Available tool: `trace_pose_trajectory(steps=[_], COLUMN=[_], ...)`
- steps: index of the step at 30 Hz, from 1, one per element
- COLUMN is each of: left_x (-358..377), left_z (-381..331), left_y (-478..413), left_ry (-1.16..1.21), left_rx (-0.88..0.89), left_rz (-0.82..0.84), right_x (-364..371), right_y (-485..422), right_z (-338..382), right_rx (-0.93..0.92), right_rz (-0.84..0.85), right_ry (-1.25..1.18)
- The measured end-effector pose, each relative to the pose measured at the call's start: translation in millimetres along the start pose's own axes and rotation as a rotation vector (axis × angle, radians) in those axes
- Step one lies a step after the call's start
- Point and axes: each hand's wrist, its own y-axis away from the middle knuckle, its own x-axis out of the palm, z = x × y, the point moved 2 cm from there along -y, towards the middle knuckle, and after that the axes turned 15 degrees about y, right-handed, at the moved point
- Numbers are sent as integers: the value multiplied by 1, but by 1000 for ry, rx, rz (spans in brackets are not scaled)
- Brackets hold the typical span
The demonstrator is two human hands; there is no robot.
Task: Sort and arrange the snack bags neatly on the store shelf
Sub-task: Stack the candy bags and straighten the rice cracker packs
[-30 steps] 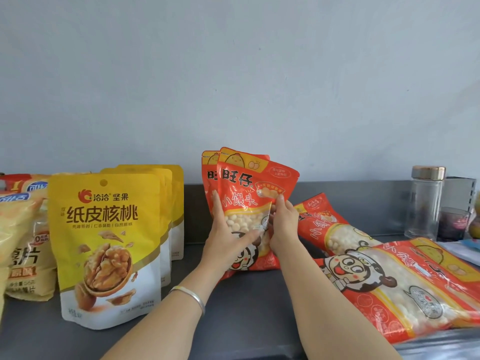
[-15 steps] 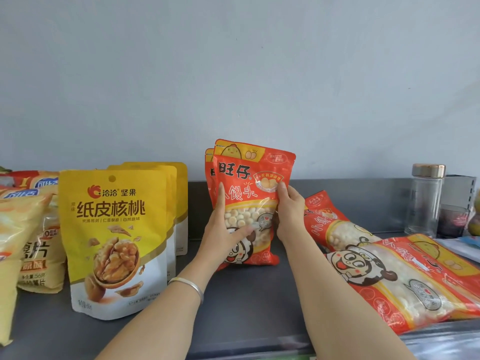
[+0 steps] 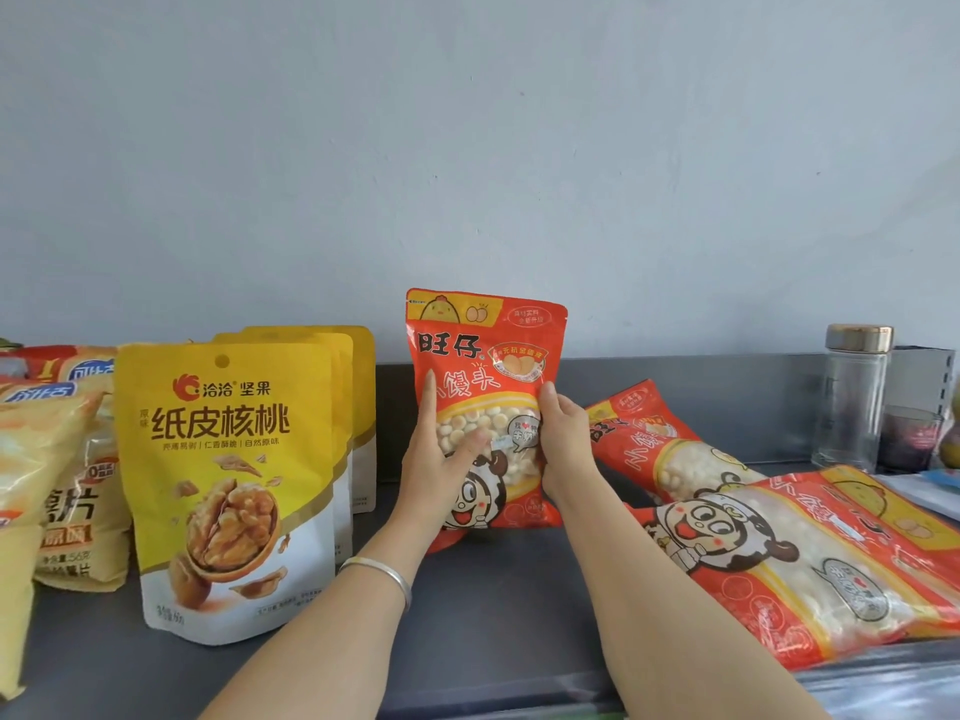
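Head view, bag (image 3: 483,356) between grips (image 3: 441,462) (image 3: 563,449), seemingly upright

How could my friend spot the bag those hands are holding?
Find the grey shelf below the wall. Right of the yellow walnut bags, the left hand and right hand hold a red bag. Unlike the red bags lying to its right, it stands upright.
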Motion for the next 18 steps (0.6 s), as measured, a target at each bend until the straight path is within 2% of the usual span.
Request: trace_pose_trajectory(steps=[8,14,18], left_x=[-2,-9,-9], left_z=[4,3,1], left_y=[1,1,1], left_ry=[-57,-40,-30], left_rx=[20,39,41], left_rz=[-56,-199,-199], right_x=[-2,2,0], right_y=[-2,3,1], right_z=[-4,-5,-8], right_rx=[-33,-105,-119], right_rz=[-70,131,158], right_ry=[105,185,196])
